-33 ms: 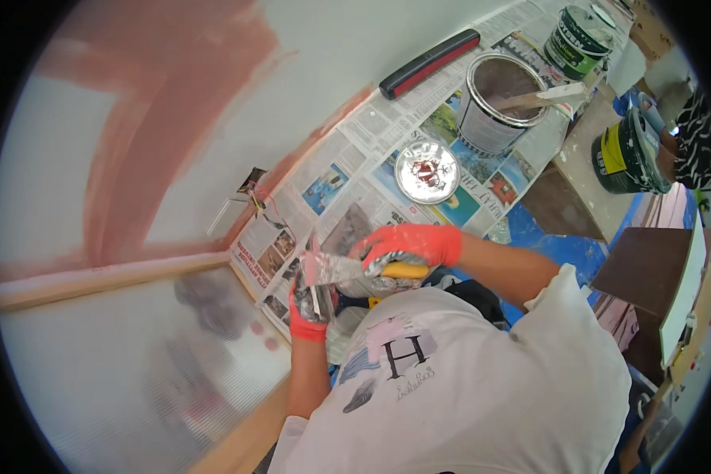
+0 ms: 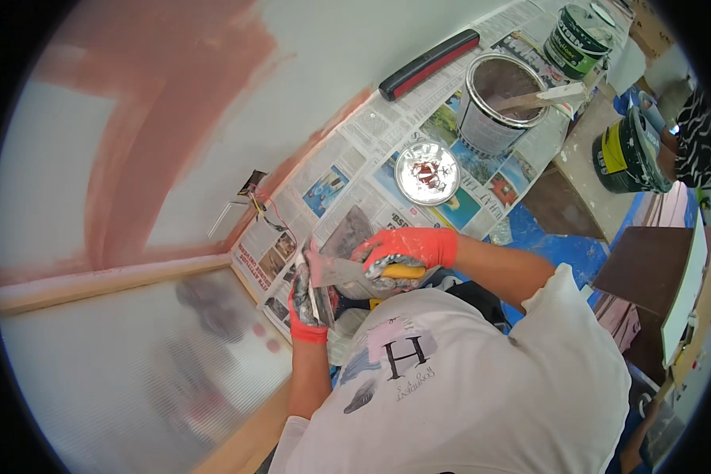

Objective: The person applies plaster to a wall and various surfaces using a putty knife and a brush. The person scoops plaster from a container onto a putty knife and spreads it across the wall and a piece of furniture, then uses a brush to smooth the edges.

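Note:
Both of my hands wear orange-red gloves smeared with grey. My right hand [image 2: 411, 249] is closed around the yellow handle [image 2: 403, 272] of a putty knife. Its broad blade [image 2: 341, 273] points left and meets a flat plate-like scraper [image 2: 321, 304], where pinkish filler shows along the edge. My left hand [image 2: 306, 300] grips that scraper, which is seen nearly edge-on. A dark blue handle with a yellow end [image 2: 374, 303] lies just right of the left hand; whether it belongs to the scraper I cannot tell. A grey smeared sheet [image 2: 349, 231] is behind the blade.
Newspaper [image 2: 362, 130] covers the surface ahead, bearing an open paint tin [image 2: 494, 118] with a stir stick [image 2: 557, 96], a round metal lid [image 2: 426, 173] and a black-red bar [image 2: 430, 65]. Wires [image 2: 270, 217] poke from the patched wall. Another person's arm [image 2: 665, 158] is beside a green bucket [image 2: 628, 158].
The putty knife's blade and the scraper edge have shifted slightly and tilted a little. My right hand is marginally lower. Everything else stays in place.

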`<state>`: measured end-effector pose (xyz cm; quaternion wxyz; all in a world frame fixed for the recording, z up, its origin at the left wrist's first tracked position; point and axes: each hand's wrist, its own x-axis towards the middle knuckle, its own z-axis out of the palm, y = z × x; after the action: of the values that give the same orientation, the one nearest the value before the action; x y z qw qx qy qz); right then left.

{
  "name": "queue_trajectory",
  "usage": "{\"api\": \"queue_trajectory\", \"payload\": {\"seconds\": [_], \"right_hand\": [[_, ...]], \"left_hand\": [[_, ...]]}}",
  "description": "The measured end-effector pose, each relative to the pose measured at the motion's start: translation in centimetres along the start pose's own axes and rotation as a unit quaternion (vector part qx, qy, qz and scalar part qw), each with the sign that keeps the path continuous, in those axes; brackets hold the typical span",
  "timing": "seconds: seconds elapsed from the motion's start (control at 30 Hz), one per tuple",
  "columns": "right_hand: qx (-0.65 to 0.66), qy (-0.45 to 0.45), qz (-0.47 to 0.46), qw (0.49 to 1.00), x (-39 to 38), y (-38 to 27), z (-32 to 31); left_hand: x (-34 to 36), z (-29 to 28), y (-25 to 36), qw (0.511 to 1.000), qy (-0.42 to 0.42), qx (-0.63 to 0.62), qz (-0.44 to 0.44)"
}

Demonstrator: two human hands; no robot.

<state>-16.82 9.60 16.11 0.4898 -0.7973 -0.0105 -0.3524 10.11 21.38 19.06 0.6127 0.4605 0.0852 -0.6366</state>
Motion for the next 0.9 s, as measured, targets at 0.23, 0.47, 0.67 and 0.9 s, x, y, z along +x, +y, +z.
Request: {"api": "queue_trajectory", "payload": {"seconds": [0.23, 0.47, 0.67, 0.9], "right_hand": [[-0.022, 0.313, 0.400, 0.861, 1.0, 6.2, -2.4], [-0.153, 0.465, 0.509, 0.708, 6.4, 20.3, -7.9], [-0.169, 0.501, 0.527, 0.666, 8.2, 19.7, -10.7], [-0.253, 0.412, 0.506, 0.714, 7.1, 19.8, -8.6]], "left_hand": [[-0.7, -6.5, 3.4, 0.978, -0.153, 0.074, 0.117], [3.9, -16.1, -0.3, 0.952, 0.039, 0.246, 0.179], [4.5, -16.2, -0.8, 0.953, 0.068, 0.230, 0.187], [5.6, -18.2, -1.0, 0.959, 0.099, 0.193, 0.182]]}}
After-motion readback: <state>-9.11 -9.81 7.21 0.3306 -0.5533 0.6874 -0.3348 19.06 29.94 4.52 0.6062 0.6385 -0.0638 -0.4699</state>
